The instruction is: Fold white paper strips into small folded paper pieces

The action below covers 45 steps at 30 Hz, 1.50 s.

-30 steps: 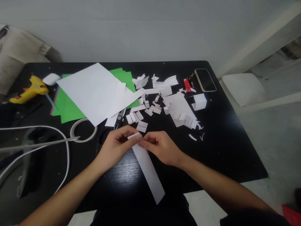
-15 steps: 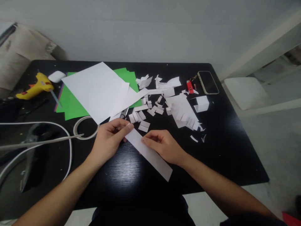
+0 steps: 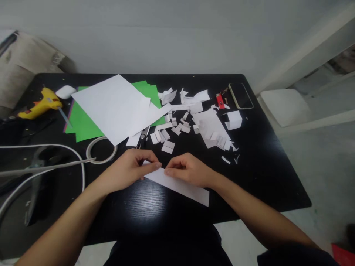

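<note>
While my left hand [image 3: 134, 170] pinches the ten-o'clock end of a white paper strip [image 3: 183, 186], my right hand [image 3: 190, 170] pinches its upper edge just beside, the two angled inward and nearly meeting above the surface [image 3: 260, 181]. The strip slants toward four o'clock, its visible length flat, so I'd judge it barely begun. Beyond, at twelve o'clock, small folded pieces [image 3: 168, 147] look done; what's left, I can't tell.

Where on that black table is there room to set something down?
Best room: the right end of the table, bordered by the phone, folded paper, right forearm and right edge. Also a patch between the paper strip, left forearm and near edge. Crowded: the back middle with paper scraps, the left with glue gun and cables.
</note>
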Motion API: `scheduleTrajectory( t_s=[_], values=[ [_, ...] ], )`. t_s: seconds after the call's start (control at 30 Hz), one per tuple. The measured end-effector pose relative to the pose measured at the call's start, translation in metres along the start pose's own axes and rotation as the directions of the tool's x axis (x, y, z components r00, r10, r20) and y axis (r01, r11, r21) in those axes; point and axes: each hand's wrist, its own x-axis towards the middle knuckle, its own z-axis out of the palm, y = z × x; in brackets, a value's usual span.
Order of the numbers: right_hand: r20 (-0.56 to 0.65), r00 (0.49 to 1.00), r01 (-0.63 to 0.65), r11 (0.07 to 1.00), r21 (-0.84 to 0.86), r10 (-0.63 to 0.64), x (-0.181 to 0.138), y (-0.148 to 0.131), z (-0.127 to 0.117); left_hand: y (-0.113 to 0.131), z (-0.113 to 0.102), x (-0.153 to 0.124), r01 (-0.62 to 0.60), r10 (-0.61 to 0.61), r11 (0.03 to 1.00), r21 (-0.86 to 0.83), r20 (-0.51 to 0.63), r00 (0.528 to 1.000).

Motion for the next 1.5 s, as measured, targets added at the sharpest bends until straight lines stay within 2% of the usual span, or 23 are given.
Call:
scheduleTrajectory(
  t_s=[0.07, 0.3, 0.43, 0.6, 1.0, 1.33, 1.5],
  values=[
    [0.016, 1.0, -0.002, 1.0, -0.006, 0.002, 0.0, -0.001, -0.001, -0.001, -0.002, -0.001, 0.012, -0.012, 1.0, -0.011, 0.015, 1.0],
    [0.0, 1.0, 0.004, 1.0, -0.02, -0.004, 0.0, -0.003, -0.009, -0.006, -0.013, 0.001, 0.022, -0.019, 0.999, 0.047, -0.07, 0.997],
    [0.039, 0.999, 0.027, 0.997, -0.07, -0.024, 0.001, -0.001, -0.009, -0.003, -0.012, 0.0, -0.062, 0.06, 0.986, 0.152, 0.021, 0.998],
    [0.09, 0.995, 0.062, 0.993, -0.096, -0.053, 0.0, -0.001, -0.007, 0.001, -0.005, -0.004, -0.062, 0.042, 0.989, 0.131, 0.15, 0.988],
    [0.132, 0.99, 0.06, 0.989, -0.133, -0.043, -0.001, -0.005, -0.008, -0.006, -0.008, -0.001, -0.039, 0.025, 0.997, 0.062, 0.213, 0.977],
    [0.131, 0.991, 0.022, 0.992, -0.125, -0.006, -0.001, -0.006, -0.029, -0.006, -0.029, -0.004, -0.015, 0.013, 1.0, 0.014, 0.131, 0.991],
    [0.138, 0.99, -0.003, 0.985, -0.171, 0.027, -0.014, -0.014, -0.041, -0.002, -0.032, -0.012, -0.016, 0.014, 1.0, 0.023, 0.12, 0.993]
  ],
)
